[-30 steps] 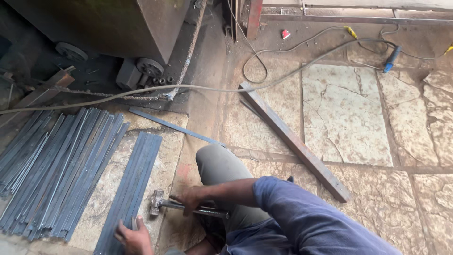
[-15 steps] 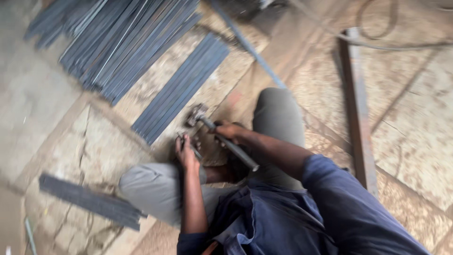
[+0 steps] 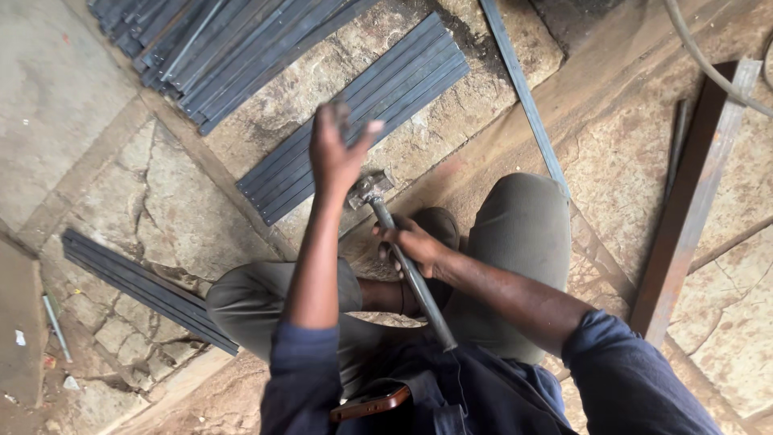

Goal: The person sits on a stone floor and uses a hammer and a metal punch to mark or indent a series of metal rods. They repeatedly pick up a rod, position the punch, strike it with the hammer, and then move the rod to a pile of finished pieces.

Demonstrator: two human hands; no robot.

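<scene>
My right hand [image 3: 412, 242] gripped the hammer [image 3: 403, 250]; my left hand [image 3: 336, 153], fingers spread empty, hovered at eleven o'clock over flat bars [image 3: 354, 113]: best kept clear.

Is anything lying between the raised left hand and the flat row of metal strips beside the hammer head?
Nothing visible. The left hand hangs open over the near end of the strips with no object between. The hammer, held in the right hand, has its head just beside them.

Cracked stone-slab floor [image 3: 145, 201], dusty earth patches, rusty steel beam [image 3: 692, 201], daylight
</scene>
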